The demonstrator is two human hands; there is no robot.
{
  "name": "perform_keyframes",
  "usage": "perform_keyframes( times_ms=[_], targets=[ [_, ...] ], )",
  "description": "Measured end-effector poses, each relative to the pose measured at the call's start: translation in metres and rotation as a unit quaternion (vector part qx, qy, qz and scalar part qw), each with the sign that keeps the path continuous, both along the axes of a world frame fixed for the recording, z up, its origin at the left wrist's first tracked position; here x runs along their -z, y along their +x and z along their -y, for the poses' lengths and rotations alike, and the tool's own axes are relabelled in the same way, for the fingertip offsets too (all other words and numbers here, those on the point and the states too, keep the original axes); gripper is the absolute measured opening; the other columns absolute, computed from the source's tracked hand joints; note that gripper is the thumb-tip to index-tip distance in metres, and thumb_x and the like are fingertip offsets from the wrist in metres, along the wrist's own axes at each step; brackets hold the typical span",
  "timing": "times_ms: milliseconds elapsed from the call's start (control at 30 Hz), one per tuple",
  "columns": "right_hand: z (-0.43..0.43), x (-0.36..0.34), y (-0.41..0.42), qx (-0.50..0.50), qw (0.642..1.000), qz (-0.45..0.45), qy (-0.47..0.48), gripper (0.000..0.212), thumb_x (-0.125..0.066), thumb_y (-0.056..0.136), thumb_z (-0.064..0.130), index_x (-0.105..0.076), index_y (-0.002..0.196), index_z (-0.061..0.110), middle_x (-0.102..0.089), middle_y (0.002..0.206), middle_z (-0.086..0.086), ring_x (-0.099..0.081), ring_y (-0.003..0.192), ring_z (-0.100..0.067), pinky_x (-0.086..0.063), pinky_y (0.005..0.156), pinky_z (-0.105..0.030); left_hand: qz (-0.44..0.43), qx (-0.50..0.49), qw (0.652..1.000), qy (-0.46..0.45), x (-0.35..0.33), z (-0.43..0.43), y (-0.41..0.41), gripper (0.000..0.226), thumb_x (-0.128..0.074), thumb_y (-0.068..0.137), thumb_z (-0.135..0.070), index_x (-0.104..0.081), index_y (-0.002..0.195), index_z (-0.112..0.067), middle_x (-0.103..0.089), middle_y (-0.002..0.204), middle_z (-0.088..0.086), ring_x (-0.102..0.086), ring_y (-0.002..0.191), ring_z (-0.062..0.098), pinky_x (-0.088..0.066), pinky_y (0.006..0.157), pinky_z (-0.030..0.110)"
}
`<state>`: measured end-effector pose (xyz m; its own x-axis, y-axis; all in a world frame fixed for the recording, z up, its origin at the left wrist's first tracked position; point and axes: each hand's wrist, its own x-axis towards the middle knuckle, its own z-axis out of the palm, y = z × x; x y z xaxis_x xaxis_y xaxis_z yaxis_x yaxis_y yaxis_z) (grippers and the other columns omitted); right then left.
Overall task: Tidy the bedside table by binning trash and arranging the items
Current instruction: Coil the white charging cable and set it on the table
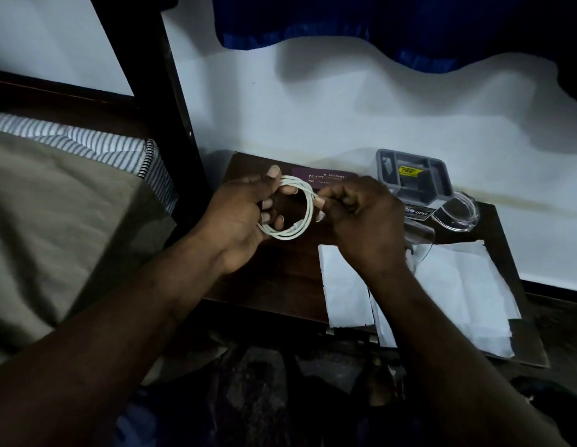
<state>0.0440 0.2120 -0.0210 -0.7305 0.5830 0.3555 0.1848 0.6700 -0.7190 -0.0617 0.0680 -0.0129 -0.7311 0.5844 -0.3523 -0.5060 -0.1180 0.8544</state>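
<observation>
Nearest the camera, over the front edge of the dark wooden bedside table (280, 275): white paper sheets (467, 285), partly overhanging, partly hidden by the right forearm. Just above, held off the tabletop between both hands: a white cable (304, 217) wound in a loose coil of several loops. Left hand (235, 221) closed around the coil's left side, thumb on top; right hand (361, 217) pinching its right side. Behind the right hand, clear plastic pieces (456, 208), hard to make out. Beside them, a label reading "OPEL" (421, 213), partly cut off. Farther back, a grey compartment tray (412, 175) with an unreadable yellow sticker, and a purple card (319, 179), lettering blurred.
</observation>
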Motion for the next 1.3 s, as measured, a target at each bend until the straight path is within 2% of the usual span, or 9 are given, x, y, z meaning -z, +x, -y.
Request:
perform_keyframes(
  times_ms=[200,367,433,533,667,733,867,1067,1300],
  targets=[
    [0.018,0.001,-0.003,-0.011,0.992,0.061,-0.114,0.022,-0.072,0.092,0.043,-0.081,0.1,0.024,-0.079,0.086,0.008,-0.074,0.08,-0.006,-0.06,0.083,-0.039,0.041,-0.014,0.999,0.029,0.003,0.0,0.001,0.034,-0.062,0.1,-0.032,-0.071,0.072,-0.018,-0.042,0.063,-0.002,-0.039,0.051,0.008,-0.044,0.054,0.023],
    [0.026,0.0,-0.005,0.018,0.965,0.055,-0.256,0.02,-0.085,0.081,0.015,-0.074,0.097,0.017,-0.078,0.092,0.001,-0.075,0.09,-0.018,-0.061,0.09,-0.044,0.047,-0.013,0.999,0.016,0.004,-0.003,0.004,0.035,-0.059,0.102,-0.033,-0.073,0.08,-0.009,-0.041,0.063,0.0,-0.037,0.058,0.014,-0.044,0.058,0.028],
    [0.023,-0.002,-0.005,0.007,0.921,0.01,-0.39,0.014,-0.077,0.083,-0.001,-0.072,0.093,0.006,-0.077,0.09,-0.013,-0.076,0.085,-0.03,-0.061,0.086,-0.047,0.035,-0.012,0.999,0.003,0.003,-0.004,0.006,0.034,-0.058,0.103,-0.034,-0.072,0.084,-0.009,-0.043,0.061,-0.002,-0.038,0.055,0.012,-0.047,0.054,0.025],
    [0.022,-0.011,-0.005,-0.05,0.805,-0.054,-0.589,0.027,-0.065,0.087,-0.008,-0.062,0.114,-0.014,-0.066,0.097,-0.027,-0.07,0.071,-0.023,-0.057,0.071,-0.034,0.019,-0.008,1.0,-0.008,0.0,-0.003,0.006,0.032,-0.06,0.101,-0.035,-0.072,0.082,-0.012,-0.045,0.062,-0.001,-0.041,0.055,0.012,-0.05,0.054,0.025],
    [0.024,-0.015,-0.005,-0.11,0.725,-0.088,-0.675,0.031,-0.054,0.091,-0.004,-0.062,0.121,0.001,-0.067,0.103,-0.016,-0.064,0.069,-0.014,-0.056,0.071,-0.028,0.024,-0.005,1.0,0.008,-0.005,-0.003,0.006,0.027,-0.062,0.1,-0.033,-0.068,0.084,-0.013,-0.046,0.06,-0.002,-0.04,0.05,0.009,-0.051,0.053,0.024],
    [0.025,-0.016,-0.006,-0.129,0.714,-0.087,-0.683,0.018,-0.061,0.087,0.003,-0.07,0.102,0.007,-0.07,0.093,-0.009,-0.067,0.065,-0.012,-0.057,0.067,-0.029,0.029,-0.017,0.999,0.017,-0.006,-0.003,0.004,0.026,-0.062,0.1,-0.033,-0.067,0.088,-0.01,-0.046,0.06,-0.002,-0.04,0.05,0.009,-0.049,0.054,0.025],
    [0.027,-0.016,-0.007,-0.116,0.748,-0.063,-0.65,0.018,-0.072,0.083,-0.002,-0.061,0.092,0.009,-0.07,0.082,-0.013,-0.068,0.068,-0.022,-0.059,0.07,-0.034,0.044,-0.022,0.999,0.021,-0.004,-0.001,0.003,0.025,-0.061,0.1,-0.033,-0.065,0.089,-0.011,-0.048,0.065,-0.001,-0.043,0.051,0.01,-0.051,0.062,0.03],
    [0.026,-0.013,-0.007,-0.032,0.887,0.018,-0.461,0.024,-0.063,0.086,-0.009,-0.058,0.086,0.014,-0.066,0.074,-0.004,-0.064,0.063,-0.01,-0.052,0.056,-0.022,0.04,-0.038,0.998,0.007,-0.001,-0.003,0.005,0.027,-0.062,0.1,-0.032,-0.065,0.082,-0.012,-0.053,0.064,-0.001,-0.051,0.055,0.011,-0.058,0.062,0.033],
    [0.02,-0.007,-0.005,0.018,0.898,0.017,-0.439,0.014,-0.081,0.087,0.008,-0.068,0.092,0.012,-0.071,0.085,-0.009,-0.071,0.071,-0.011,-0.059,0.064,-0.026,0.052,-0.046,0.997,-0.015,0.002,0.001,-0.003,0.013,-0.062,0.101,-0.022,-0.068,0.096,-0.012,-0.069,0.075,0.003,-0.067,0.065,0.016,-0.062,0.065,0.036]
  ],
)
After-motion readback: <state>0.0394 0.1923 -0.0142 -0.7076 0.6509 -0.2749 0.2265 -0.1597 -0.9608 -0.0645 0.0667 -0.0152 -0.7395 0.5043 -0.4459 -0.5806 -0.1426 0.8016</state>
